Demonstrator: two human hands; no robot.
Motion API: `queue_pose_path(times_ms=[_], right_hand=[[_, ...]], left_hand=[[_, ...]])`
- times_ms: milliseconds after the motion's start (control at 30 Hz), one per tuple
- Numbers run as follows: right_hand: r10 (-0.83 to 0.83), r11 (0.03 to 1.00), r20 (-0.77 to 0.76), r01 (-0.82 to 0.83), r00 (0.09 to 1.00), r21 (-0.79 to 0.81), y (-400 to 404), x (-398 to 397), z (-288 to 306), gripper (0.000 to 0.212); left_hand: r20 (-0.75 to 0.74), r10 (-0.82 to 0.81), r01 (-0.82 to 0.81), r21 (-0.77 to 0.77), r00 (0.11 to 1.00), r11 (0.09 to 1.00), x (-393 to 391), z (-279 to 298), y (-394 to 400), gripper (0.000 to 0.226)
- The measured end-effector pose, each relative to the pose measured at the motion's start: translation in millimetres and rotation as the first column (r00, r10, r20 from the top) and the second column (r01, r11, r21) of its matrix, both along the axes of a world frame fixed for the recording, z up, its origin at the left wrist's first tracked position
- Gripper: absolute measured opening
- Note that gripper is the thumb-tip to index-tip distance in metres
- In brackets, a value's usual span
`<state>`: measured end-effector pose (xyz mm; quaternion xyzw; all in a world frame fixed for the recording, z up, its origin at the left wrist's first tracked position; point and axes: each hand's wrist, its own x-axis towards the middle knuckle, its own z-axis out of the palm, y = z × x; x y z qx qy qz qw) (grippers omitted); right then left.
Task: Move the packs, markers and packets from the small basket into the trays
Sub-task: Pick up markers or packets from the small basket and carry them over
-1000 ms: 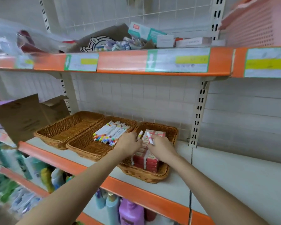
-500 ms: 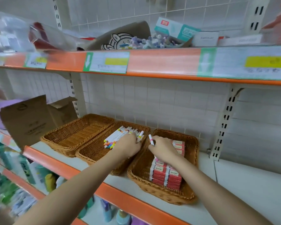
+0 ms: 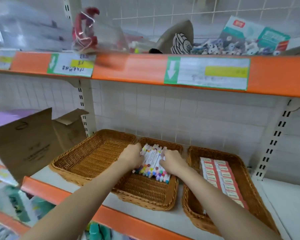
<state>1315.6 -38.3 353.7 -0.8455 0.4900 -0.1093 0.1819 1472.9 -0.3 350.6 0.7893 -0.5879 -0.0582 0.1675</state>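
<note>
Markers (image 3: 152, 161) fill the middle tray (image 3: 145, 193), both hands, left hand (image 3: 131, 157) and right hand (image 3: 173, 161), grasping them; packs (image 3: 222, 179) sit right, left tray (image 3: 92, 156) awaits.

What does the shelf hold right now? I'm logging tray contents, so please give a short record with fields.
left tray: brown wicker tray, nothing visible inside
middle tray: brown wicker tray holding white markers with coloured caps
right tray: brown wicker tray holding two rows of red and white packs
left hand: left hand on the left side of the marker bundle
right hand: right hand on the right side of the bundle
beside trays: open brown cardboard box to the left
</note>
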Motion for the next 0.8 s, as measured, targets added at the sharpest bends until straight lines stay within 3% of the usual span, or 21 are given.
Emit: queue_pose_path(times_ms=[67,167,267,367,467,667,800], right_hand=[[-0.055,0.998,-0.043,0.055,0.998,-0.006,-6.3,7.3,-4.6,0.012],[-0.120,0.993,-0.053,0.119,0.991,-0.021,-11.7,13.1,-10.6,0.031],[-0.110,0.993,-0.038,0.109,0.993,-0.047,-4.5,10.1,-8.8,0.010],[-0.051,0.993,-0.095,0.040,0.994,-0.114,4.0,-3.2,-13.0,0.039],[-0.025,0.980,-0.184,-0.013,0.983,-0.199,16.1,-16.1,-15.9,0.046],[0.019,0.999,-0.271,-0.027,0.962,-0.024,47.1,-59.2,-12.1,0.067],[-0.020,1.000,-0.334,0.017,0.942,-0.014,78.5,-106.3,-8.5,0.073]], left_hand=[[0.010,-0.038,0.038,-0.010,0.999,0.999,1.4,-2.5,-7.6,0.026],[0.062,-0.081,0.084,-0.033,0.995,0.996,-0.1,-8.2,-16.2,0.029],[0.071,-0.109,0.111,-0.036,0.992,0.993,-1.0,-13.4,-22.0,0.039],[0.125,-0.161,0.164,-0.019,0.979,0.986,-7.3,-17.6,-20.9,0.042],[0.178,-0.227,0.232,-0.007,0.957,0.973,-20.2,-18.6,-15.2,0.041],[0.137,-0.400,0.378,0.161,0.906,0.912,-57.6,-16.6,-3.9,0.047],[0.110,-0.471,0.427,0.285,0.875,0.858,-96.3,-8.9,16.6,0.063]])
